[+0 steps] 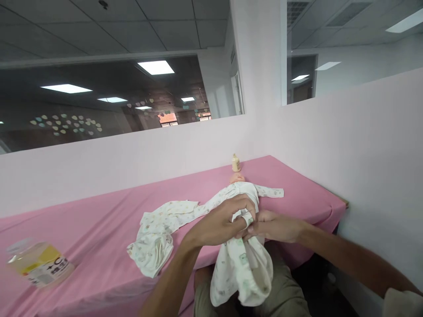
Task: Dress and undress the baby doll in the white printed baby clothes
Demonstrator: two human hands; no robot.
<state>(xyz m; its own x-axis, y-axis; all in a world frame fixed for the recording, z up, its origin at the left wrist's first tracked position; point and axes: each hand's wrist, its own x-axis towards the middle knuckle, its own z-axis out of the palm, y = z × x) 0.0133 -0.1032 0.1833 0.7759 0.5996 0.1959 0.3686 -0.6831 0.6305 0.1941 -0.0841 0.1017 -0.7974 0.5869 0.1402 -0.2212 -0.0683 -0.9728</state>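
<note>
A baby doll (237,177) lies on the pink-covered table with its head toward the wall, wearing a white printed top (231,190). Just in front of it, both hands grip a white printed baby garment (243,268) that hangs over the table's front edge, above my lap. My left hand (228,218) is closed on the bunched upper part of the cloth. Close against it, my right hand (264,225) pinches the same cloth. The hands hide the doll's lower part and the exact kind of garment.
More white printed baby clothing (153,233) lies crumpled left of the doll. A clear jar with a yellow and white label (41,264) stands at the front left. A small cream bottle (235,163) stands by the wall. Walls border the pink table cover (99,229) behind and right.
</note>
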